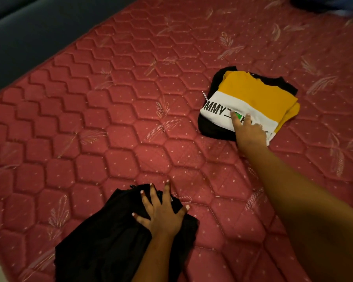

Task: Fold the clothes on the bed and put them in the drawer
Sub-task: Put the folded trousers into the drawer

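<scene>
On the red bed (110,119) sits a folded pile (253,94) of clothes, a yellow and white top lying on something black. The right hand (250,131) reaches out to it. Its fingers are mostly straight and touch the white stripe, but they grip nothing. Close to the person, the left hand (163,216) lies flat with fingers spread wide, pressing on a black cloth (110,241) that looks folded but lumpy. I think the two are about to be put together. It is best to slide fingers under the whole pile, so the black bottom piece comes too, and keep it flat. More clothes (324,3) wait in the far corner. No drawer shows.
</scene>
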`<state>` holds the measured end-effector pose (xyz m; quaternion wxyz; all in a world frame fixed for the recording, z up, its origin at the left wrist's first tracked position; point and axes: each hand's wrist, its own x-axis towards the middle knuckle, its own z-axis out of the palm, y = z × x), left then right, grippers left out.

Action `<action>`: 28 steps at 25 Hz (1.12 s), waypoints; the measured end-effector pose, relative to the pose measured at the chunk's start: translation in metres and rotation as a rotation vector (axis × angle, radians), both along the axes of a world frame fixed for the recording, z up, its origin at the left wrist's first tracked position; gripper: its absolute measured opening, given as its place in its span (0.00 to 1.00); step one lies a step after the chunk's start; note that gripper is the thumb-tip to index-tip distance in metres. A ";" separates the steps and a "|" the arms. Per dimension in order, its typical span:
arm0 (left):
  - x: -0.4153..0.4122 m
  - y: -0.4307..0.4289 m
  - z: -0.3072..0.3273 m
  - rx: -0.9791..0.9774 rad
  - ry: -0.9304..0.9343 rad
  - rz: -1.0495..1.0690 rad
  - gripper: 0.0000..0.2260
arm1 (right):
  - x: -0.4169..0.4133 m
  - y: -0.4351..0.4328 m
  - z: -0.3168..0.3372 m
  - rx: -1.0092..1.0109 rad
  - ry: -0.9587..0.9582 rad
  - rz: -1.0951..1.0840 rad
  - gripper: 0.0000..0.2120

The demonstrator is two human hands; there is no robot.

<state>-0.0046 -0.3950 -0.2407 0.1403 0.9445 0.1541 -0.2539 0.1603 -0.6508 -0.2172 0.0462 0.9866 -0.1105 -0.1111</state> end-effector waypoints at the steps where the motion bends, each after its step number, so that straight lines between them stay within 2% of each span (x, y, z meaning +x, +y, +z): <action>1: 0.001 0.001 -0.001 0.006 0.001 0.001 0.41 | 0.004 0.001 0.004 -0.021 -0.012 0.058 0.31; 7: 0.003 0.003 0.001 0.006 -0.007 0.006 0.39 | -0.023 0.027 0.032 0.077 0.123 0.177 0.26; 10: -0.004 -0.002 0.010 0.012 -0.122 0.044 0.34 | -0.077 0.049 0.038 0.121 0.168 0.250 0.24; 14: -0.043 -0.050 0.035 -0.184 -0.372 0.082 0.25 | -0.137 0.062 0.041 0.180 0.280 0.322 0.23; 17: -0.071 -0.084 0.051 -0.314 -0.411 0.032 0.30 | -0.178 0.073 0.047 0.248 0.347 0.382 0.19; 20: -0.089 -0.110 0.058 -0.347 -0.401 -0.051 0.31 | -0.207 0.048 0.050 0.455 0.348 0.426 0.17; 22: -0.103 -0.127 0.061 -0.316 -0.404 -0.156 0.35 | -0.223 0.008 0.049 0.652 0.258 0.336 0.24; 23: -0.110 -0.137 0.062 -0.317 -0.408 -0.215 0.37 | -0.232 -0.018 0.045 0.628 0.163 0.233 0.26; 25: -0.123 -0.163 0.066 -0.351 -0.405 -0.317 0.39 | -0.255 -0.081 0.040 0.329 0.001 -0.018 0.30; 26: -0.128 -0.175 0.066 -0.374 -0.389 -0.348 0.40 | -0.267 -0.112 0.038 0.163 -0.005 -0.125 0.32; 28: -0.134 -0.199 0.066 -0.412 -0.341 -0.396 0.43 | -0.289 -0.166 0.033 -0.038 0.074 -0.277 0.36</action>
